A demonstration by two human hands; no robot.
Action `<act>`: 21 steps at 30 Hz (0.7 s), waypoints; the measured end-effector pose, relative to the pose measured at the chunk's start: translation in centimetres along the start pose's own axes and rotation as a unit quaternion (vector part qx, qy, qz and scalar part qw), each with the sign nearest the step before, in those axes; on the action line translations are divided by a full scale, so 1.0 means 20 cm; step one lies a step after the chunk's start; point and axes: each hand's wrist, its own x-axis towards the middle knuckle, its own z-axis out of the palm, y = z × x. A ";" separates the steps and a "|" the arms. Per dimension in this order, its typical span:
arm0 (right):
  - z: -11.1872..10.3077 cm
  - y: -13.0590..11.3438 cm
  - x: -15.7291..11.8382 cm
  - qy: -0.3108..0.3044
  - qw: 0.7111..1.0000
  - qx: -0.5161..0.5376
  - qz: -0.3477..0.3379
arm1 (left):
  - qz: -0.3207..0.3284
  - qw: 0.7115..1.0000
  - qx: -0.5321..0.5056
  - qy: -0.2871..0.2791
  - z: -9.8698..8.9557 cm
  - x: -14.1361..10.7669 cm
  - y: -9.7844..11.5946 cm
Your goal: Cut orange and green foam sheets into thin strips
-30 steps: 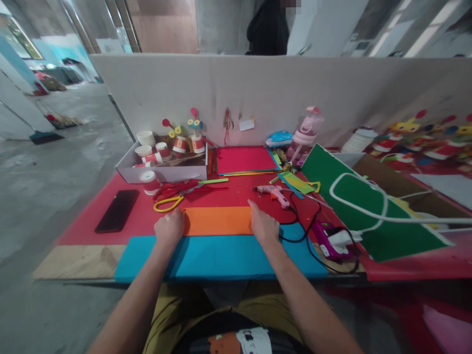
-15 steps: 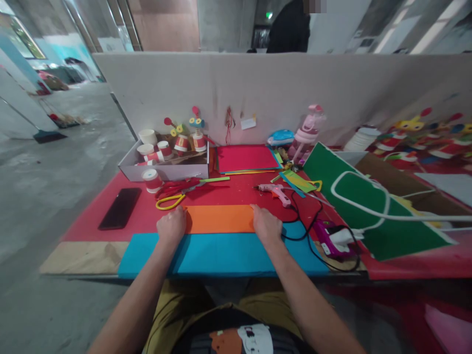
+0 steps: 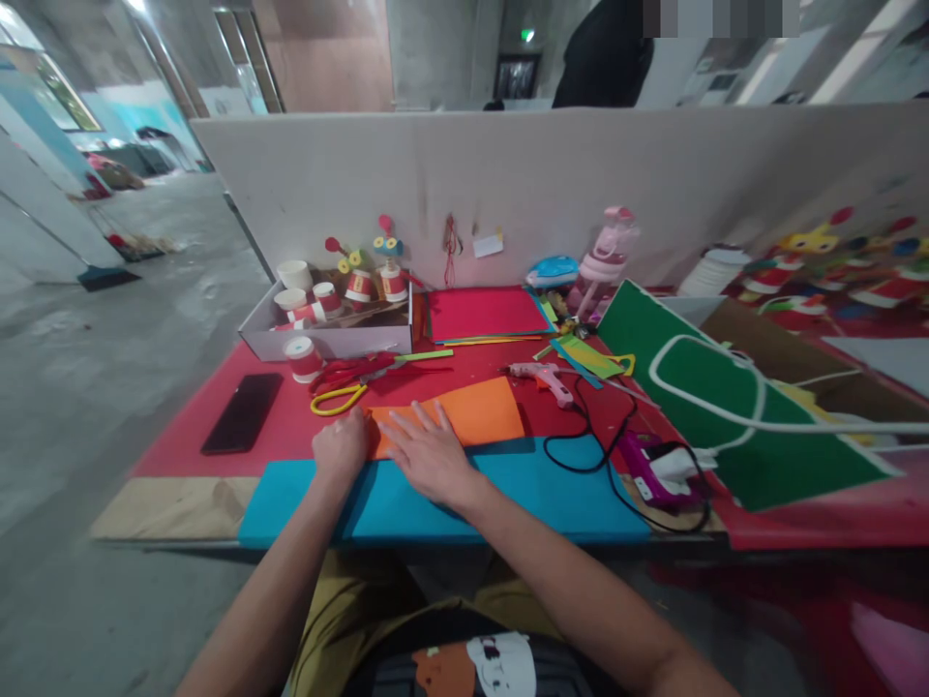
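Observation:
An orange sheet [image 3: 483,411] lies across the red table covering and the edge of the blue sheet [image 3: 508,494], its right end tilted upward. My left hand [image 3: 341,447] is closed at the sheet's left end, fingers curled on its edge. With fingers spread, my right hand [image 3: 430,453] lies flat on the left half of the orange sheet, covering part of it. Just beyond my left hand are yellow-handled scissors [image 3: 339,399]. A pink glue gun [image 3: 543,379] rests past the sheet's right end.
A black phone [image 3: 242,414] lies at left. Behind it, a white box [image 3: 326,341] holds paper cups and cup figures. Red sheets [image 3: 486,315] are stacked at the back. A green board [image 3: 674,397], white cable and purple power socket [image 3: 657,474] occupy the right. A person [image 3: 606,58] stands beyond the partition.
My right hand has left the sheet's right end and moved left, opening flat onto it. The sheet's right end has swung away from me. My left hand stays at the left end.

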 end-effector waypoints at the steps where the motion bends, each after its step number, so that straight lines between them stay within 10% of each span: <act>1: 0.03 0.01 0.01 -0.019 0.999 0.004 0.026 | -0.003 1.000 0.002 0.002 0.00 0.00 0.00; 21: 0.11 0.06 -0.04 -0.053 0.991 -0.003 0.120 | -0.034 0.999 -0.021 0.000 -0.02 0.02 0.00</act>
